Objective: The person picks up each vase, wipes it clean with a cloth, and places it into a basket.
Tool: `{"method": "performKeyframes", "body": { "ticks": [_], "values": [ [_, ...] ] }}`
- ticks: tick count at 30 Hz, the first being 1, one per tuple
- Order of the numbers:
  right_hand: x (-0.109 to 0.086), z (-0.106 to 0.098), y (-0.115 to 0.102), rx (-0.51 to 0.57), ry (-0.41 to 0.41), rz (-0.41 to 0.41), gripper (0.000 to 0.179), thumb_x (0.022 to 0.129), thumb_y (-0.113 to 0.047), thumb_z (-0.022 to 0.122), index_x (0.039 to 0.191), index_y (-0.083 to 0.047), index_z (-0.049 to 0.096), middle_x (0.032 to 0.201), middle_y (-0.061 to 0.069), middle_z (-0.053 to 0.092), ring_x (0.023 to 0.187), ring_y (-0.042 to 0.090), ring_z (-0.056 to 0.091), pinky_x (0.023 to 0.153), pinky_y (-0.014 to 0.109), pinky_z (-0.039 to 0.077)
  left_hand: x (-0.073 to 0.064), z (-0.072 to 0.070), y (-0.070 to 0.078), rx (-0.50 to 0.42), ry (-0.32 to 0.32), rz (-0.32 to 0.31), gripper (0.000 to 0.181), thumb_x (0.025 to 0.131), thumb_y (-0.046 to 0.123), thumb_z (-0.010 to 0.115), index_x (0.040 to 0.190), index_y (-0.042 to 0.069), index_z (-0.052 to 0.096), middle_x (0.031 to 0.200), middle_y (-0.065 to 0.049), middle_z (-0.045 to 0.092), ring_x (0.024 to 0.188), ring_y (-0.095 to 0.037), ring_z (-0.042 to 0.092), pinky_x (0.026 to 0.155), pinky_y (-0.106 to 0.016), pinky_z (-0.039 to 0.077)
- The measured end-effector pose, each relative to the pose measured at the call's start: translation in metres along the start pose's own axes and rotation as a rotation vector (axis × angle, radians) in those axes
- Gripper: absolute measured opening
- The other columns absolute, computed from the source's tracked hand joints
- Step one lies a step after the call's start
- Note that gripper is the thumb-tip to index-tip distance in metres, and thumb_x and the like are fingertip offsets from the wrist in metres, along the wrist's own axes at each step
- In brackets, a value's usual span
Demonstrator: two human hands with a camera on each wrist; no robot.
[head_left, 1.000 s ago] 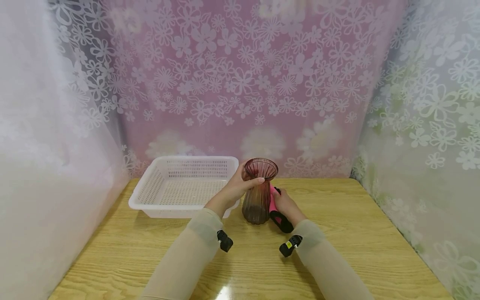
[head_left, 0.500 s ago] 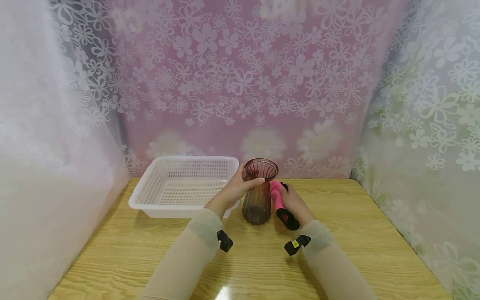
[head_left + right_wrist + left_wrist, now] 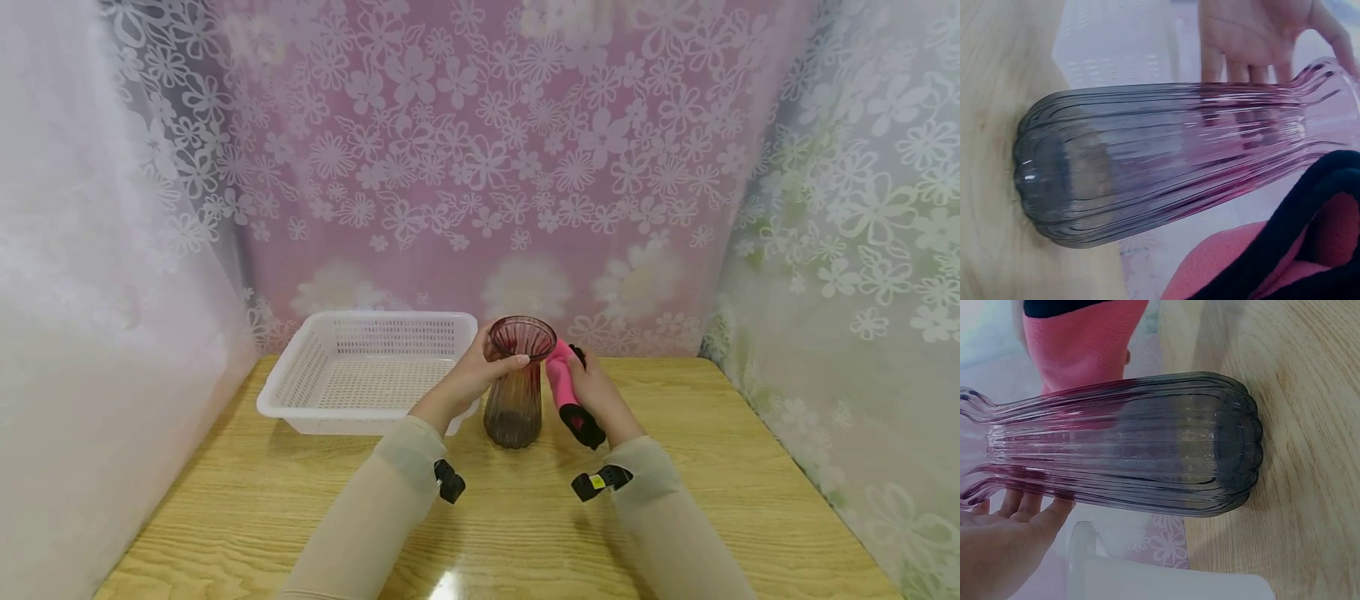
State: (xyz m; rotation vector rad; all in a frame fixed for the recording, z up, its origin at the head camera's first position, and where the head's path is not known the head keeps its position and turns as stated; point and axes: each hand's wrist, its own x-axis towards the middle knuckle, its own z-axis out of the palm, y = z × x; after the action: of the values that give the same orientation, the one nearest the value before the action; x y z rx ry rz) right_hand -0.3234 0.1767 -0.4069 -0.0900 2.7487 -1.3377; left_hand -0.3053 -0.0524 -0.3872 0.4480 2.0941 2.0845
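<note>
A ribbed glass vase (image 3: 513,408), pinkish at the flared mouth and smoky grey at the base, stands upright on the table. My left hand (image 3: 471,373) grips it just under the rim, thumb across the front and fingers behind. Through the glass in the right wrist view, several of those fingers (image 3: 1254,75) show. My right hand (image 3: 602,398) holds a soft pink cloth piece with black edging (image 3: 561,379) beside the vase's upper right side. In the left wrist view the pink cloth (image 3: 1085,350) appears behind the vase (image 3: 1141,450); whether they touch I cannot tell.
A white perforated plastic basket (image 3: 322,412) stands left of the vase, close to my left forearm. The wooden tabletop (image 3: 697,500) runs out to both sides. Flowered sheeting (image 3: 480,167) hangs behind and at the sides.
My right hand has moved up and to the right along the vase, carrying the pink cloth from its lower side to just below rim height. The left hand and vase have stayed put.
</note>
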Motion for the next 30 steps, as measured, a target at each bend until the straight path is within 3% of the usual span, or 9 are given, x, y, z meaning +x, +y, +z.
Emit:
{"method": "performKeyframes", "body": {
  "ticks": [10,30],
  "values": [
    [-0.012,-0.016,-0.022,0.025,0.012,-0.008,0.069,0.109,-0.045,0.022,0.161,-0.004,0.003,0.160,0.031,0.018,0.144,0.049,0.024,0.114,0.062,0.023,0.000,0.001,0.002,0.003,0.009,-0.010,0.088,0.092,0.026,0.074,0.159,0.029,0.017,0.154,-0.007,0.043,0.141,-0.024,0.040,0.107,-0.048,0.041],
    [-0.032,-0.032,-0.049,0.115,0.117,-0.154,0.065,0.109,-0.041,0.025,0.161,-0.008,0.004,0.161,0.027,0.019,0.145,0.045,0.024,0.115,0.060,0.021,0.001,0.002,-0.001,-0.002,0.014,-0.003,0.087,0.092,0.027,0.074,0.159,0.029,0.018,0.153,-0.009,0.043,0.143,-0.024,0.038,0.112,-0.046,0.037]
  ]
}}
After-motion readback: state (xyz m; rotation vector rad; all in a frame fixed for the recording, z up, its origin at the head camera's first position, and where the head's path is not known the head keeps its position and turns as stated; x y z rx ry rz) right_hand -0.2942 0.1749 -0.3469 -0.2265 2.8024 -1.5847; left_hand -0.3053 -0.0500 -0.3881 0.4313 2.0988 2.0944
